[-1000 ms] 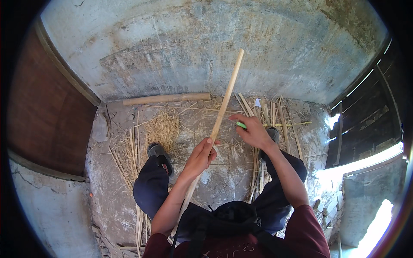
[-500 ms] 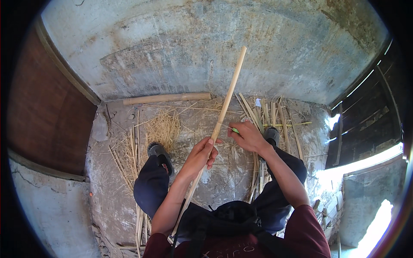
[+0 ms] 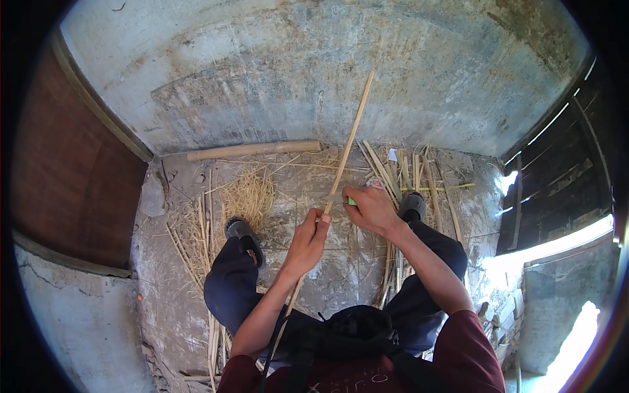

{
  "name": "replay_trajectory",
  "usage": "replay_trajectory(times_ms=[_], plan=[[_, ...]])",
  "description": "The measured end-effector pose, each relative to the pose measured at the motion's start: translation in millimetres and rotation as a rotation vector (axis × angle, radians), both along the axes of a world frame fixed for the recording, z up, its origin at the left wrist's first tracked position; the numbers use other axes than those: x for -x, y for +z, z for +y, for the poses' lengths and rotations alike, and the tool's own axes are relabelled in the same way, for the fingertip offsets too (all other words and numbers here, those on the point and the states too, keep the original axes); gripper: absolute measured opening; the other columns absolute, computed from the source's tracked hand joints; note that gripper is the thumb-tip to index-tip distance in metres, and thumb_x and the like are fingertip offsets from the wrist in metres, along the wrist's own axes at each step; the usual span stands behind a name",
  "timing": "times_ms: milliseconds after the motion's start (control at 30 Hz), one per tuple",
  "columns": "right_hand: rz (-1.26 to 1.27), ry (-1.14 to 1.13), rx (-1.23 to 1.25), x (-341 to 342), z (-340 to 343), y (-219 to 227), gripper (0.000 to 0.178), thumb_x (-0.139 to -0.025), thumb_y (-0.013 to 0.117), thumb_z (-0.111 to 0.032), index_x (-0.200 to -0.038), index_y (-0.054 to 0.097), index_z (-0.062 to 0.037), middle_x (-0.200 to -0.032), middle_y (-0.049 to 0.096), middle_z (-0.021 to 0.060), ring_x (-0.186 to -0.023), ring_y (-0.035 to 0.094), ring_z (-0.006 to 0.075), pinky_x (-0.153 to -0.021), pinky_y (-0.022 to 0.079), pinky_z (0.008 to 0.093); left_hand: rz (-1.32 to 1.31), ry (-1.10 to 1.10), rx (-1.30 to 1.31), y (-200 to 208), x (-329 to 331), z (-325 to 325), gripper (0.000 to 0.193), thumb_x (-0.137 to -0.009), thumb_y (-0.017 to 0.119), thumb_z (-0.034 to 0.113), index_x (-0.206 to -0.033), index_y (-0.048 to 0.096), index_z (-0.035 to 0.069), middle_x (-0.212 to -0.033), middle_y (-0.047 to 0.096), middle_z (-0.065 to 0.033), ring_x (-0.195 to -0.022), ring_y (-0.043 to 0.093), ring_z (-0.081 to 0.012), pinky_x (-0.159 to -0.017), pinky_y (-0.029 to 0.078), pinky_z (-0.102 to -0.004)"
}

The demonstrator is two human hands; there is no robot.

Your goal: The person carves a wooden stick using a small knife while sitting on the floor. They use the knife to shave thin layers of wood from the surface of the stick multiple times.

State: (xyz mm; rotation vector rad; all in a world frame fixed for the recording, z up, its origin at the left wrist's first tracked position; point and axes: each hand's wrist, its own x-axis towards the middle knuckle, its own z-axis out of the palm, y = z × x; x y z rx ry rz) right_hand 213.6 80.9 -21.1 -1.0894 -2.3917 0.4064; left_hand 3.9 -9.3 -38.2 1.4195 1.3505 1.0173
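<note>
A long, pale bamboo strip point(image 3: 352, 141) runs slantwise from beside my lap up toward the far wall, its narrow edge facing up. My left hand point(image 3: 306, 243) grips it below the middle, thumb on top. Just beyond and to the right, my right hand point(image 3: 373, 209) is closed around the green handle of a small knife point(image 3: 352, 202). The knife meets the strip's right side or lies very near it; its blade is hard to make out and mostly hidden by the fingers.
A thick bamboo pole point(image 3: 255, 150) lies along the wall base. Shavings point(image 3: 249, 195) heap near my left shoe point(image 3: 242, 232). Split bamboo strips point(image 3: 432, 187) lie around my right shoe point(image 3: 412, 207), with more strips point(image 3: 203, 229) at left. Walls and wooden panels point(image 3: 78, 164) enclose the floor.
The bamboo strip has turned from its broad face to its narrow edge. My left fingers have closed more tightly round it, and my right hand with the knife has shifted slightly left, closer to it.
</note>
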Motion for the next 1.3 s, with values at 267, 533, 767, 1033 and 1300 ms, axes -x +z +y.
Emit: replay_trajectory(times_ms=[267,533,767,1033,1300], plan=[[-0.087,-0.076,0.008,11.3,-7.0,-10.1,0.019,-0.091,0.069,-0.016,-0.107,0.069,-0.0053,-0.074,0.071,0.0220,-0.075,0.073,0.0445,-0.068,0.056,0.0562,0.180,0.062,-0.058,10.3,-9.7,-6.3,0.032,-0.116,0.047,0.027,-0.118,0.061,-0.002,-0.066,0.055,-0.0199,-0.059,0.057,-0.0372,-0.063,0.042,-0.0485],[-0.150,-0.147,-0.084,15.9,-1.4,-22.5,0.014,-0.088,0.067,-0.012,-0.101,0.067,-0.0056,-0.070,0.071,0.0206,-0.068,0.073,0.0440,-0.063,0.056,0.0547,0.317,0.090,-0.105,3.3,-14.0,-8.0,0.024,-0.115,0.049,0.021,-0.117,0.054,-0.003,-0.068,0.061,-0.0304,-0.071,0.064,-0.0557,-0.060,0.043,-0.0589],[-0.122,-0.311,-0.083,4.3,22.0,-21.1,0.015,-0.088,0.067,-0.011,-0.102,0.068,-0.0047,-0.073,0.072,0.0241,-0.073,0.074,0.0439,-0.067,0.057,0.0551,0.295,0.030,-0.087,1.3,-16.0,-14.8,0.020,-0.115,0.049,0.019,-0.114,0.051,-0.001,-0.066,0.058,-0.0302,-0.070,0.062,-0.0567,-0.059,0.041,-0.0587],[-0.059,-0.165,-0.112,12.1,2.1,-25.2,0.019,-0.083,0.068,-0.010,-0.101,0.070,-0.0050,-0.071,0.070,0.0227,-0.070,0.073,0.0439,-0.066,0.056,0.0549,0.225,0.033,-0.121,8.1,-14.0,-9.5,0.022,-0.116,0.048,0.021,-0.112,0.050,0.000,-0.068,0.058,-0.0299,-0.071,0.061,-0.0567,-0.060,0.039,-0.0596],[-0.093,-0.196,-0.140,15.5,8.8,-34.2,0.018,-0.081,0.067,-0.010,-0.098,0.072,-0.0077,-0.068,0.069,0.0221,-0.068,0.073,0.0416,-0.065,0.057,0.0539,0.345,0.036,-0.078,9.2,-13.6,-12.1,0.022,-0.116,0.046,0.022,-0.114,0.049,0.000,-0.066,0.058,-0.0302,-0.068,0.061,-0.0568,-0.060,0.041,-0.0622]])
